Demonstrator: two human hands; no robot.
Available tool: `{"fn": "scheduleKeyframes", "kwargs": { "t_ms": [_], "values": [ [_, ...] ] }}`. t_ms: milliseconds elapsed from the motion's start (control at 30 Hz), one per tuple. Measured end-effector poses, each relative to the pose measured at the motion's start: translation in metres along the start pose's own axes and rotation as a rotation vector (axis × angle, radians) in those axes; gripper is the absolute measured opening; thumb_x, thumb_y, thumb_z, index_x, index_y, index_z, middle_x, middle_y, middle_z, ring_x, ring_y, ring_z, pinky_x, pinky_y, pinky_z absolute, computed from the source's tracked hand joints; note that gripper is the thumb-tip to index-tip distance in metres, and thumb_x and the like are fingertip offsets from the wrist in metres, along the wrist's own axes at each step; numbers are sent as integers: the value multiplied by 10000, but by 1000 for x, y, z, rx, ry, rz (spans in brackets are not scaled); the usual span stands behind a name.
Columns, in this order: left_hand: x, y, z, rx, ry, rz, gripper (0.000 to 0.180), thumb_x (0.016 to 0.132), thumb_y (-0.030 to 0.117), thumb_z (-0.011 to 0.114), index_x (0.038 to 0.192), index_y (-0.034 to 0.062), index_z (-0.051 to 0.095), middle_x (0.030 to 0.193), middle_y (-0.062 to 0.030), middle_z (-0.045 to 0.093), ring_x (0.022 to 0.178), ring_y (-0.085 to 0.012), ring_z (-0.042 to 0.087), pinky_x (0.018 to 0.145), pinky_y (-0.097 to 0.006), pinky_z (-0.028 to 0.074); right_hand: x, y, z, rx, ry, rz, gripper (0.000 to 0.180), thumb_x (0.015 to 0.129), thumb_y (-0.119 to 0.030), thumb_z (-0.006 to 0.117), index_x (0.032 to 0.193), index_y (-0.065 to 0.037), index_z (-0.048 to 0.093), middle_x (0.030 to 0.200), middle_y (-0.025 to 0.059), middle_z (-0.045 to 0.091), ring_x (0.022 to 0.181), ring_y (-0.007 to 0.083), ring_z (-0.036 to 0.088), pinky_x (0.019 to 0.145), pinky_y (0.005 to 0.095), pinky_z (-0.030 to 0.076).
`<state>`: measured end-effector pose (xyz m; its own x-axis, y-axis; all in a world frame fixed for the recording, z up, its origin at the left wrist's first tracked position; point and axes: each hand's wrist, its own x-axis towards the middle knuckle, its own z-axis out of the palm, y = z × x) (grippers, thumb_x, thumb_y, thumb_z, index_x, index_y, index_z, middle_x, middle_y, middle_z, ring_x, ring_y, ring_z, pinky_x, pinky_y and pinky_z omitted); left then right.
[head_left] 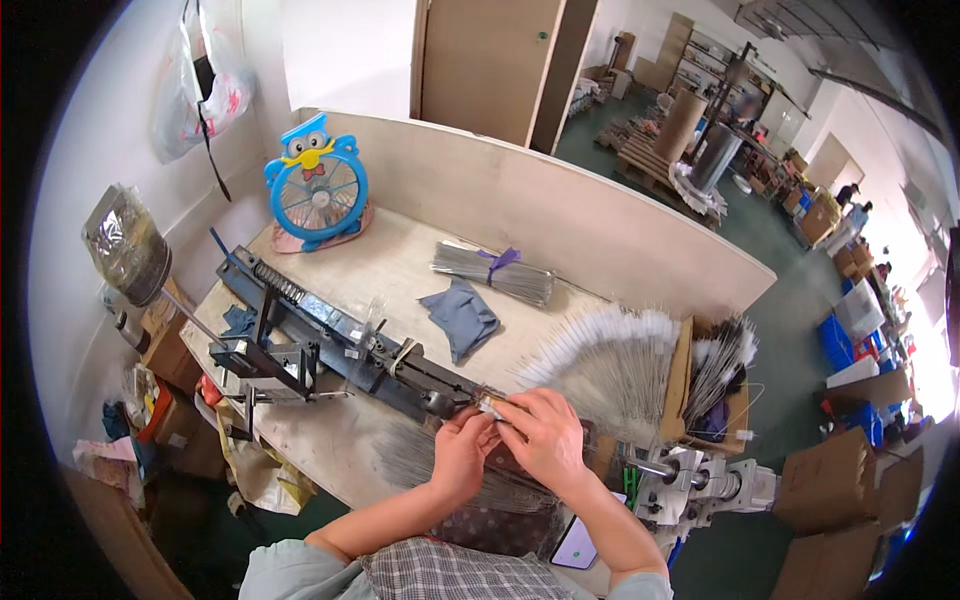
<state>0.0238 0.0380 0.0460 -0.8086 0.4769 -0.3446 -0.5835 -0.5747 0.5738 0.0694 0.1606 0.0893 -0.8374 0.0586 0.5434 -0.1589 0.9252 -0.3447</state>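
Observation:
At the near end of a long black bench-top machine (330,325), my two hands meet with the fingers pinched. My right hand (545,437) is closed over a small white piece (490,407), whose kind is too small to make out. Beside it, my left hand (463,458) has its thumb and fingertips pressed together at the same spot; what they grip is hidden. Below and left of my hands lie many loose thin metal wires (405,455). A fan of thin wire brushes with white tips (610,350) spreads to the right of my hands.
A blue fan (320,195), a grey cloth (460,318) and a wire bundle with a purple tie (495,270) are on the table. A cardboard box (680,385) of wires stands right, near a metal machine (705,488). A phone (577,543) lies near my right forearm.

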Motion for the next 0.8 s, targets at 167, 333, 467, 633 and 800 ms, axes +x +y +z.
{"fn": "scheduleKeyframes", "kwargs": {
  "t_ms": [167,333,467,633,800],
  "values": [
    [-1,-1,-3,-103,15,-44,146,887,121,528,985,24,574,946,-52,627,880,-147,617,795,-289,482,4,-8,0,22,19,25,285,679,-153,722,954,-100,672,927,21,631,896,236,576,749,354,475],
    [-3,1,3,-52,49,-36,144,894,165,507,935,40,567,923,-57,634,867,-174,615,809,-327,473,2,-12,5,-43,67,87,287,674,-165,729,947,-94,672,925,16,631,896,234,576,743,352,466],
    [-5,0,5,-29,23,-6,105,880,123,527,934,42,566,915,-58,631,863,-171,616,798,-322,476,-3,-9,-2,-80,84,62,259,681,-172,727,929,-111,680,916,3,628,893,219,574,744,347,455],
    [-2,-3,1,-23,-10,26,120,869,54,546,977,12,575,959,-59,623,855,-151,619,772,-280,494,-7,-5,-2,-90,76,33,234,686,-180,723,914,-133,692,911,-9,626,892,210,573,747,346,450],
    [-1,-3,2,2,-5,32,127,872,61,551,989,19,575,956,-51,623,855,-146,619,772,-280,494,-6,-4,-3,-74,74,33,235,685,-181,722,914,-135,694,905,-14,626,886,208,573,744,348,451]
  ]
}}
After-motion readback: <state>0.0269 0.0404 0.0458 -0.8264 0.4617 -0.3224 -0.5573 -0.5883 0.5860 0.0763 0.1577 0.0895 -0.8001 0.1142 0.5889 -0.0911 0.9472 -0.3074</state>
